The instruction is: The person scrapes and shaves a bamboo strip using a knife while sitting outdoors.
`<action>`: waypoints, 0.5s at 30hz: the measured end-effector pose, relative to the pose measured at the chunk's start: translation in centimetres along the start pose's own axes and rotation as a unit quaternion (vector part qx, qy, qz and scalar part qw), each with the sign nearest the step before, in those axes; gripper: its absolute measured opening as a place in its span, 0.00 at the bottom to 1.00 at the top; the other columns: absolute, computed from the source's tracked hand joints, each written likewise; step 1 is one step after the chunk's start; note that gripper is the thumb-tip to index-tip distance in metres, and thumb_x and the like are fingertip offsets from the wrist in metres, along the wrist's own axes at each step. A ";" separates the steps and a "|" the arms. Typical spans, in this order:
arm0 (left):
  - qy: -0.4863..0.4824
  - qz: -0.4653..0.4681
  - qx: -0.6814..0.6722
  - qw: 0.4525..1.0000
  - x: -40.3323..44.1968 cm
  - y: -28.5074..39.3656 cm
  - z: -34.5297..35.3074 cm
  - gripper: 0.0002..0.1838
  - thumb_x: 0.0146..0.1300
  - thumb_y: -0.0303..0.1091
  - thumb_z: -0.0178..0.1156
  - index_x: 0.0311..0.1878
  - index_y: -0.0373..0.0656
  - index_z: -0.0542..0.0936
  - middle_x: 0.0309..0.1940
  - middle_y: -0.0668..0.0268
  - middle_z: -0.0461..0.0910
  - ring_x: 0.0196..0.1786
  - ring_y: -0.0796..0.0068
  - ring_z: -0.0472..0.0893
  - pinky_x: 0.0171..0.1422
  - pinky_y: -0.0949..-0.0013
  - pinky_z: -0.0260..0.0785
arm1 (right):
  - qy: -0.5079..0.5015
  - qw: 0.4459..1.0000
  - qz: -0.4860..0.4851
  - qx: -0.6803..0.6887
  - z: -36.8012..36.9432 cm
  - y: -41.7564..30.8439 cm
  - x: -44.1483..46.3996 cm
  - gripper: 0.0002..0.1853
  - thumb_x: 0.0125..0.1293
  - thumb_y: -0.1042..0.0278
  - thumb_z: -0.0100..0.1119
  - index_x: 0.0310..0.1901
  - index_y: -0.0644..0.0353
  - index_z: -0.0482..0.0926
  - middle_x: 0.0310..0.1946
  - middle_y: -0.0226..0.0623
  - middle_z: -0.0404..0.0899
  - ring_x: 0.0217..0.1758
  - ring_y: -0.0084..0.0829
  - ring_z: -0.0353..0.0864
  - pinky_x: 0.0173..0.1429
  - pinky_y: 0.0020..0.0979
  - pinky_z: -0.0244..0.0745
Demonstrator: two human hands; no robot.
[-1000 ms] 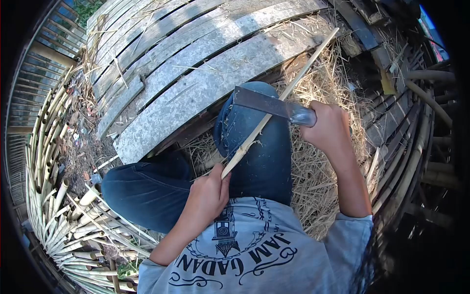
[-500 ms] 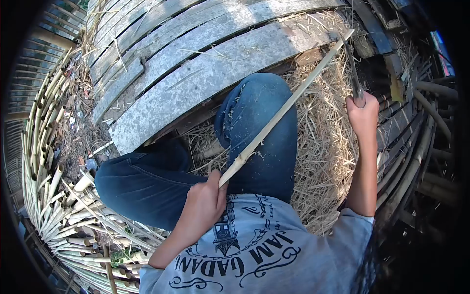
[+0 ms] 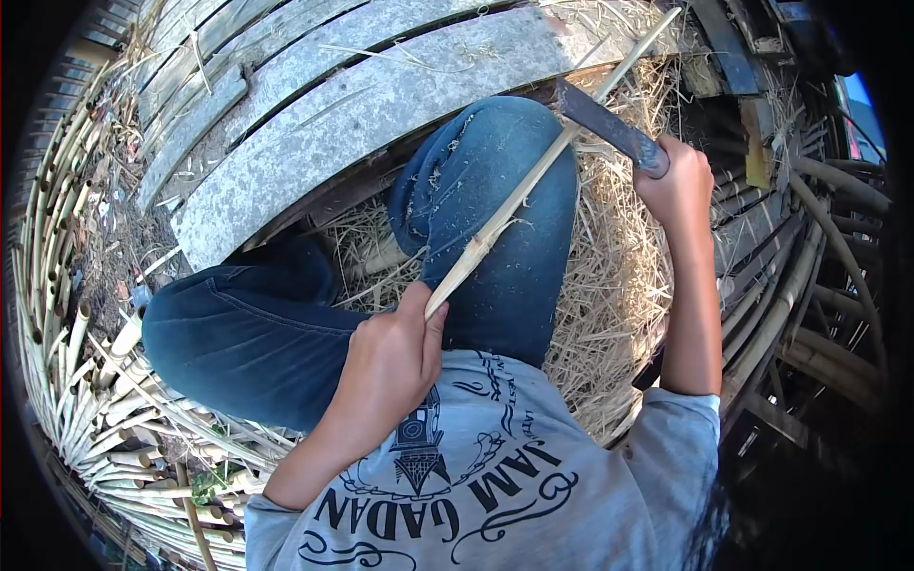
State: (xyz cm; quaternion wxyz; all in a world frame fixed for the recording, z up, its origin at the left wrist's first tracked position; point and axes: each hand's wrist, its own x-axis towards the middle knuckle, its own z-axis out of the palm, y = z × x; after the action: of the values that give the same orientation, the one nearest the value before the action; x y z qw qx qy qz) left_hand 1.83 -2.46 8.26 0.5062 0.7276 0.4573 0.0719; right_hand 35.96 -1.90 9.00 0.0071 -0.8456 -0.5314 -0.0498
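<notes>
A long pale bamboo strip (image 3: 519, 195) runs slantwise from my lap over the raised knee to the plank edge. Its near end is gripped in my left hand (image 3: 395, 352), fingers closed round it. My right hand (image 3: 676, 181) is closed on the handle of a dark, broad-bladed knife (image 3: 607, 124). The blade lies across the strip's upper part, beyond the knee. Small shavings cling to the strip near its middle and to the jeans (image 3: 495, 152).
Weathered planks (image 3: 314, 143) form a platform ahead. Straw-like shavings (image 3: 609, 295) cover the ground right of my leg. Bundled bamboo poles (image 3: 124, 466) lie at the left, and more poles (image 3: 790, 295) at the right. A loose board (image 3: 195, 133) rests on the planks.
From beyond the strip's right side, the knife has come back over it, its broad face now showing. The view has shifted, and my left hand still holds the strip's near end.
</notes>
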 end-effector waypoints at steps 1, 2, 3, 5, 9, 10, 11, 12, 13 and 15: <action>0.006 0.001 -0.001 1.000 0.1 0.0 0.0 0.10 0.72 0.33 0.54 0.37 0.37 0.69 0.14 0.47 0.72 0.21 0.39 0.76 0.26 0.45 0.68 | 0.004 1.000 -0.005 0.000 0.0 0.3 0.5 0.10 0.46 0.63 0.65 0.27 0.60 0.81 0.22 0.49 0.82 0.29 0.52 0.83 0.36 0.46 0.79; 0.012 0.006 0.005 1.000 0.0 0.1 0.2 0.10 0.72 0.33 0.54 0.37 0.37 0.69 0.14 0.47 0.73 0.21 0.40 0.77 0.26 0.45 0.69 | 0.011 1.000 -0.010 -0.022 -0.1 0.6 0.6 0.10 0.46 0.63 0.65 0.28 0.59 0.82 0.23 0.49 0.82 0.30 0.53 0.83 0.36 0.47 0.79; 0.022 0.017 0.010 1.000 0.1 0.2 0.3 0.10 0.72 0.33 0.54 0.36 0.37 0.69 0.14 0.47 0.73 0.21 0.40 0.77 0.26 0.45 0.69 | 0.023 0.999 -0.016 -0.046 -0.4 0.8 0.9 0.10 0.47 0.62 0.65 0.29 0.59 0.83 0.23 0.49 0.82 0.30 0.53 0.83 0.37 0.47 0.80; 0.031 0.030 0.010 0.999 0.0 0.0 0.3 0.10 0.72 0.33 0.54 0.36 0.37 0.69 0.14 0.47 0.73 0.21 0.41 0.77 0.26 0.45 0.69 | 0.017 0.999 -0.011 -0.047 -0.7 0.7 1.3 0.09 0.47 0.62 0.64 0.28 0.58 0.82 0.25 0.51 0.83 0.32 0.55 0.83 0.40 0.49 0.80; 0.047 0.035 0.004 0.998 -0.4 -0.2 0.3 0.11 0.71 0.33 0.54 0.36 0.37 0.68 0.15 0.47 0.74 0.21 0.41 0.78 0.27 0.46 0.70 | 0.022 0.998 -0.019 -0.051 -1.2 0.1 1.5 0.09 0.48 0.62 0.63 0.28 0.58 0.83 0.26 0.53 0.82 0.33 0.56 0.83 0.41 0.49 0.80; 0.053 0.035 0.002 0.998 -0.7 -0.3 0.3 0.11 0.71 0.33 0.54 0.36 0.37 0.68 0.15 0.47 0.74 0.21 0.41 0.78 0.27 0.46 0.70 | 0.019 0.999 -0.022 -0.040 -1.5 -0.2 1.3 0.10 0.48 0.62 0.63 0.29 0.59 0.83 0.26 0.53 0.82 0.33 0.56 0.83 0.41 0.49 0.80; 0.046 0.030 0.000 0.999 -0.9 -0.5 0.3 0.11 0.72 0.33 0.53 0.35 0.37 0.68 0.15 0.47 0.74 0.21 0.41 0.78 0.27 0.46 0.71 | 0.023 0.999 -0.025 -0.040 -2.0 -0.7 0.8 0.10 0.48 0.62 0.63 0.29 0.59 0.83 0.26 0.53 0.82 0.33 0.56 0.83 0.41 0.49 0.80; 0.042 0.025 -0.003 0.999 -0.9 -0.5 0.3 0.11 0.72 0.34 0.53 0.35 0.37 0.68 0.15 0.47 0.74 0.21 0.41 0.78 0.27 0.45 0.71 | 0.009 0.999 -0.009 -0.050 -2.7 -1.4 0.1 0.10 0.48 0.62 0.64 0.29 0.59 0.83 0.25 0.52 0.82 0.33 0.55 0.83 0.40 0.49 0.80; 0.052 0.025 -0.005 0.998 -0.8 -0.6 0.1 0.11 0.72 0.34 0.53 0.35 0.37 0.68 0.15 0.47 0.74 0.21 0.41 0.78 0.27 0.45 0.71 | -0.004 0.998 0.005 -0.058 -3.2 -2.2 -0.2 0.11 0.47 0.62 0.64 0.30 0.60 0.82 0.25 0.52 0.82 0.32 0.55 0.84 0.40 0.48 0.80; 0.039 0.022 -0.001 0.999 -1.1 -1.0 0.0 0.11 0.71 0.34 0.53 0.36 0.37 0.68 0.15 0.47 0.74 0.21 0.41 0.78 0.28 0.45 0.71 | -0.019 0.999 -0.001 -0.050 -4.0 -3.5 -1.4 0.11 0.47 0.62 0.65 0.29 0.60 0.82 0.25 0.51 0.82 0.31 0.54 0.84 0.39 0.47 0.80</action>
State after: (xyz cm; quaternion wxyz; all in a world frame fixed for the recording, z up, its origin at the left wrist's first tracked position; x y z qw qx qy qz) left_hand 0.65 -3.16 7.87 0.4875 0.7336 0.4601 0.1118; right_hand 31.95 -1.88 12.76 -0.0456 -0.8450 -0.5294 -0.0600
